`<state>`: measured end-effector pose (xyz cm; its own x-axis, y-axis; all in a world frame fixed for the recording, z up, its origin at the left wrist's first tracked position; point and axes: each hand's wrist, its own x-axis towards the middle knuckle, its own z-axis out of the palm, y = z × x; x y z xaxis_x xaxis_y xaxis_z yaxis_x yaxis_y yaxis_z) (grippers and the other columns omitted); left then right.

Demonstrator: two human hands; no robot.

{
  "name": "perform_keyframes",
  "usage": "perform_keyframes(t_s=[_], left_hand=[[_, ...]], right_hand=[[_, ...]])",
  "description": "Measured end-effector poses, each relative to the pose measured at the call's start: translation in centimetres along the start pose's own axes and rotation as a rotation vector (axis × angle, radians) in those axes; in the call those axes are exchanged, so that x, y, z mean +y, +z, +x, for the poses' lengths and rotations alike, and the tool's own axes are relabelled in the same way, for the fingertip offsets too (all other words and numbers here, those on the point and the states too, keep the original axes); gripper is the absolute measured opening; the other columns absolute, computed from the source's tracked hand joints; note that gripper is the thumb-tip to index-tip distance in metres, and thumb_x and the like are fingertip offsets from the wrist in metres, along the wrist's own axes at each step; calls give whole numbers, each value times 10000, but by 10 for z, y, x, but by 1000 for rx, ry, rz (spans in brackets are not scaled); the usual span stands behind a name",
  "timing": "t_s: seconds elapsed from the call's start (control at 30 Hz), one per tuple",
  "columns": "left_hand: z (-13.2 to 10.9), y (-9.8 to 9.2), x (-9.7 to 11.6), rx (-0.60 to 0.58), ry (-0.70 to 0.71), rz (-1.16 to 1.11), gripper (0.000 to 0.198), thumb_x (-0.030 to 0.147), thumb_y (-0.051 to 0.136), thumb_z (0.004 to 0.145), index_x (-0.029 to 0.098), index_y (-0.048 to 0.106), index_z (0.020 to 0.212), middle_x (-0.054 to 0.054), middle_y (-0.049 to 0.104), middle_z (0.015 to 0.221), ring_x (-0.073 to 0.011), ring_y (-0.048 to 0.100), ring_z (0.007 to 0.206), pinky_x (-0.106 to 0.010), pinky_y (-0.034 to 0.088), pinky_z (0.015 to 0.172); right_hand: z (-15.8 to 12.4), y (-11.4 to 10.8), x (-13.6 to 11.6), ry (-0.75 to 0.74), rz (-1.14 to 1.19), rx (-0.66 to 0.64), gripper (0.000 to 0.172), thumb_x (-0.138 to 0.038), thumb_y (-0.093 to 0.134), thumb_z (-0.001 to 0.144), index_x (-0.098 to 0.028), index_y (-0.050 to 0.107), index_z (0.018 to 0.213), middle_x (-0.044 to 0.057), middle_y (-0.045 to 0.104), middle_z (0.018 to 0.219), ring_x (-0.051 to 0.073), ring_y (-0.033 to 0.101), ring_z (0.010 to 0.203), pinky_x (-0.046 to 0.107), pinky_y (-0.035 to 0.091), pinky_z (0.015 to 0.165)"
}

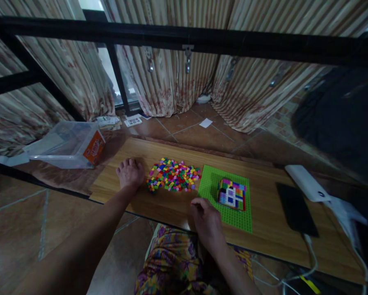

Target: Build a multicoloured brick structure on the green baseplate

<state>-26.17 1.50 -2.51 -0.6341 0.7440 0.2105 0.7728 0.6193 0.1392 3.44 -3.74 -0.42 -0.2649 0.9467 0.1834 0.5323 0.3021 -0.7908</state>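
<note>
A pile of small coloured bricks (173,175) lies on the low wooden table (264,241). My left hand (130,173) rests flat on the table just left of the pile, fingers stretched out. To the right of the pile a green baseplate (211,182) carries a small multicoloured brick house (232,194). My right hand (206,221) sits near the baseplate's front left corner with its fingers curled in a pinch; whatever it holds is too small to make out.
A clear plastic tub with an orange label (67,144) lies on its side at the left. A black phone (296,209) and a white power bank (306,182) with cables lie at the table's right. Curtains and a black metal frame stand behind.
</note>
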Motion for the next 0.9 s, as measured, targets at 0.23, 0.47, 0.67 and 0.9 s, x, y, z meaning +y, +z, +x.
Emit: perform_keyframes(t_s=[0.23,0.47,0.67,0.9], left_hand=[[1,0,0,1,-5,-1,440,375,323,902,147,574,1182,-183,571,1236,-343,481,1161,-479,378,945],[2,-1,0,2,-6,-2,446,379,327,896,139,572,1181,-192,571,1228,-345,485,1158,-482,377,953],[2,-3,1,-7,-8,16,452,379,324,896,129,580,1171,-190,572,1239,-346,488,1158,-478,379,957],[1,-4,2,-3,-10,-4,446,360,341,892,127,578,1189,-193,576,1224,-341,487,1162,-479,375,955]], right_hand=[[8,-55,36,6,-38,263,274,-345,485,913,-204,700,1008,96,707,1008,209,664,916,360,520,816],[20,-81,62,111,-129,357,287,-397,527,877,-181,699,954,95,726,946,216,672,821,352,512,764],[33,-85,70,35,-185,386,274,-388,546,865,-193,725,934,85,712,952,216,635,879,366,482,828],[43,-79,85,56,-218,487,236,-429,627,802,-239,763,841,95,639,1094,250,547,1064,456,377,969]])
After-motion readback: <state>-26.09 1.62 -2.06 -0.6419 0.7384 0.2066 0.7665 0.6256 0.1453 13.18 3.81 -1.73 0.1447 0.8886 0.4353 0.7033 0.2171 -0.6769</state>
